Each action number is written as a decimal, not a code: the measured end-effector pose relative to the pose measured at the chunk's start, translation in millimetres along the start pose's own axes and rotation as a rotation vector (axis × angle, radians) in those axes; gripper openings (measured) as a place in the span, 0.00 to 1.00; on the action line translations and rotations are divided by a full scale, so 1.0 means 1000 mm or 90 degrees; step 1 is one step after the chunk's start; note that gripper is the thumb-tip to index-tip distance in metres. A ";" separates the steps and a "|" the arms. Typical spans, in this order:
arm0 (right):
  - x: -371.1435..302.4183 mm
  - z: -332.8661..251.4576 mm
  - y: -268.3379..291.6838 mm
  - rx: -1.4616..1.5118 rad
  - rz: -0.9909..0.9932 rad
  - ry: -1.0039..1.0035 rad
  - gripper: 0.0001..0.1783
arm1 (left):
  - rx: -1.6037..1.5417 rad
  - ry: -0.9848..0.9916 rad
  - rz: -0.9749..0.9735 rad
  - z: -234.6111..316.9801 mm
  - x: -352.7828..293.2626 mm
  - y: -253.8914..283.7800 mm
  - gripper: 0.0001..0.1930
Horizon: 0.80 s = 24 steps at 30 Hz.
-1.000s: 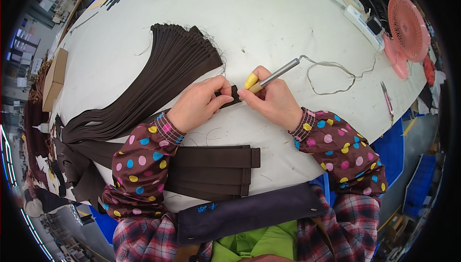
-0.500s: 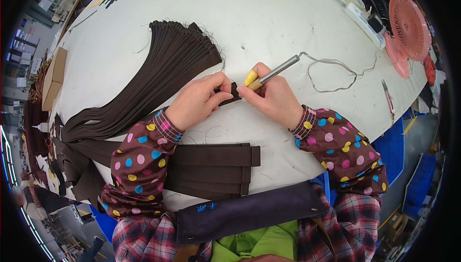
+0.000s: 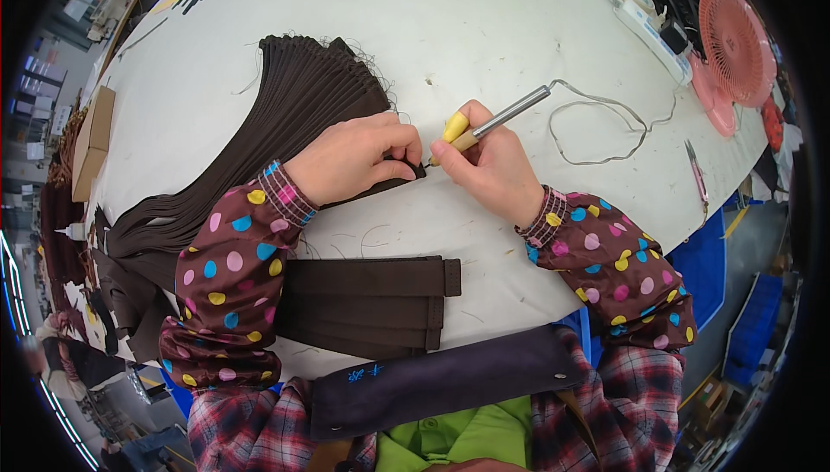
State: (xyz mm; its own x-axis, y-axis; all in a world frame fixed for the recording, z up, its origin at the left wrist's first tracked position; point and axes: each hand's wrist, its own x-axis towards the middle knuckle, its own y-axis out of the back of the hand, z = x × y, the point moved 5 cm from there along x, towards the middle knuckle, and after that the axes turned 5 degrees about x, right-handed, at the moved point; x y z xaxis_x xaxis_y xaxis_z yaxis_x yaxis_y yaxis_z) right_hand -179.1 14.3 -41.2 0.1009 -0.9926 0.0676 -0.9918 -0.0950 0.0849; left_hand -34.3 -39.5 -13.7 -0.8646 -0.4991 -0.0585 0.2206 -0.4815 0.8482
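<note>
My left hand (image 3: 354, 157) pinches the end of a dark brown strap (image 3: 406, 171) flat on the white table (image 3: 484, 22). My right hand (image 3: 488, 165) grips a pen-like heated tool (image 3: 493, 123) with a yellow collar and metal handle. Its tip touches the strap end, right beside my left fingers. The tool's grey cord (image 3: 605, 118) loops away to the right. A fanned pile of the same brown straps (image 3: 294, 118) lies just behind my left hand.
A flat stack of brown straps (image 3: 380, 303) lies near the table's front edge, under my left forearm. A pink fan (image 3: 733, 48) and a white power strip (image 3: 648, 27) stand at the far right. Small scissors (image 3: 696, 174) lie right. A cardboard box (image 3: 91, 139) sits left.
Both hands shifted slightly up and left on the table. My left hand has closed more fully over the strap end, and the tool tip has come down against it.
</note>
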 end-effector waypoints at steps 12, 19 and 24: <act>0.001 -0.002 -0.002 -0.030 -0.004 0.022 0.13 | -0.096 -0.004 -0.011 -0.006 0.005 -0.003 0.06; 0.002 -0.001 -0.003 -0.050 -0.006 0.019 0.14 | -0.103 0.011 0.019 -0.010 0.003 -0.005 0.06; 0.002 0.000 -0.003 -0.066 -0.009 0.021 0.14 | -0.088 0.011 0.022 -0.011 0.002 -0.006 0.06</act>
State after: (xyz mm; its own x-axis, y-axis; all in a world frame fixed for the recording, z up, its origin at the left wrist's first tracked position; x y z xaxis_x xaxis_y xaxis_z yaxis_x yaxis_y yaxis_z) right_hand -175.7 12.3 -41.2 0.1192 -0.9880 0.0981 -0.9770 -0.0991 0.1888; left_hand -32.1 -45.7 -24.8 -0.8475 -0.5292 -0.0410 0.3113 -0.5582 0.7691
